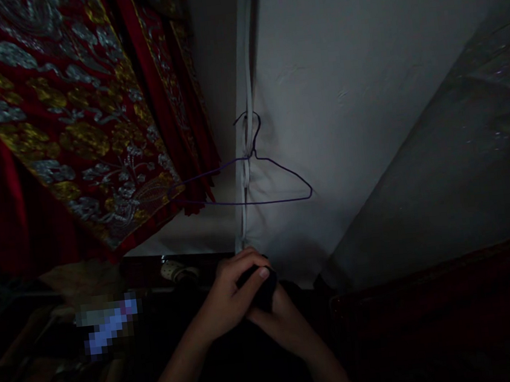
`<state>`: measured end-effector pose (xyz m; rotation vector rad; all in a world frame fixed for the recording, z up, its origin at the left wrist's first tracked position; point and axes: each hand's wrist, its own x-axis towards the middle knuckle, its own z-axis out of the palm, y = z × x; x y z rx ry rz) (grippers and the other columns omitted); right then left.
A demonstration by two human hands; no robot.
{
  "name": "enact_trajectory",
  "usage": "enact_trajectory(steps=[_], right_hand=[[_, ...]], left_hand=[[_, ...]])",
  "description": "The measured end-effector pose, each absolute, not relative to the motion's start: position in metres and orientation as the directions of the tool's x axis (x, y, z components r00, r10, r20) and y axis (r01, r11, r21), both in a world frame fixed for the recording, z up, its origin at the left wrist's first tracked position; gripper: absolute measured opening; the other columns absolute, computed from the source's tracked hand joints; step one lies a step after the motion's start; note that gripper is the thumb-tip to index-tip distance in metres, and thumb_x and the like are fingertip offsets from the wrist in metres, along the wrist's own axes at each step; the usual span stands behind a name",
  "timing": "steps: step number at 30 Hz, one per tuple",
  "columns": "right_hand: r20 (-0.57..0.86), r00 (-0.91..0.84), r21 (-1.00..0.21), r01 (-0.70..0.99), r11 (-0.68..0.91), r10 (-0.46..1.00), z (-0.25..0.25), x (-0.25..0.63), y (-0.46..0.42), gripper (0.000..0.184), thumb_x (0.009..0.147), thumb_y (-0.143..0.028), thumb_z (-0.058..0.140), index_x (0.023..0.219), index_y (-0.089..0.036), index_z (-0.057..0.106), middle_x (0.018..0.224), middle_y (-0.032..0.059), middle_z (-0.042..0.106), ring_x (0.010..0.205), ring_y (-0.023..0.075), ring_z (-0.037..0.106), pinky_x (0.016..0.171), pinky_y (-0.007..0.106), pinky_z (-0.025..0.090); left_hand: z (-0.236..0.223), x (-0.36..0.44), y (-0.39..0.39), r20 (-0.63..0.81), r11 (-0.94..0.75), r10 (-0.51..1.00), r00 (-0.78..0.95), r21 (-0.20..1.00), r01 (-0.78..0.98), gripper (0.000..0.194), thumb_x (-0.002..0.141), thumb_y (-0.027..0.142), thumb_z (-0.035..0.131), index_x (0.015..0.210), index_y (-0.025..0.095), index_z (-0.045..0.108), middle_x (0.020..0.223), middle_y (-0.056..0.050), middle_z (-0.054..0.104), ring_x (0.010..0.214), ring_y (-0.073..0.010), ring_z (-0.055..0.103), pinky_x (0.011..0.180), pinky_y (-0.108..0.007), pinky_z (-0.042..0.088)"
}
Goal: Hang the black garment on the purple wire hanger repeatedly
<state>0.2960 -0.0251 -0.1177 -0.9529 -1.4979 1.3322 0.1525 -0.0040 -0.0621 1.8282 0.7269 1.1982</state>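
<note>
My left hand (pixel 240 287) is closed around a black bundle, with the thumb lying across it. The bundle (pixel 263 290) looks like dark cloth, but in this dim light I cannot make out its kind. From below and to the right, my right hand (pixel 280 325) grips the same bundle, its fingers mostly hidden behind it and the left hand. Above both hands, apart from them, a thin purple wire hanger (pixel 278 201) hangs by its hook at a pale cord (pixel 247 76) on the wall.
Red cloths embroidered in gold and silver (pixel 85 139) hang at the upper left. A pale clog-style shoe (pixel 172 271) lies beyond my left wrist. A blurred-out blue patch (pixel 109 328) is at the lower left. Grey sheeting (pixel 462 169) and dark red cloth (pixel 453 298) are at the right.
</note>
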Motion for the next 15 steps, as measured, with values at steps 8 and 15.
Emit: enact_trajectory(steps=[8,15], right_hand=[[-0.276,-0.435,-0.952,0.244,-0.182,0.857,-0.071,0.309,-0.011,0.047,0.080,-0.051,0.071,0.116,-0.021,0.070,0.109,0.0043,0.073,0.105,0.0264,0.067,0.092,0.038,0.052],[-0.380,-0.537,-0.707,0.694,0.138,0.753,-0.047,0.332,0.003,0.059,0.091,-0.071,0.049,0.090,-0.016,0.070,0.084,0.0080,0.071,0.071,0.0198,0.061,0.062,0.030,0.046]], left_hand=[[-0.086,0.121,0.003,0.321,-0.411,0.819,0.475,0.907,0.096,0.039,0.103,0.050,0.045,0.126,0.022,0.060,0.125,-0.009,0.062,0.121,-0.0240,0.056,0.107,-0.036,0.041],[-0.148,0.099,-0.009,-0.076,-0.236,0.773,0.629,0.887,0.397,0.062,0.094,0.070,0.046,0.119,0.018,0.070,0.120,-0.012,0.071,0.112,-0.0294,0.062,0.102,-0.042,0.048]])
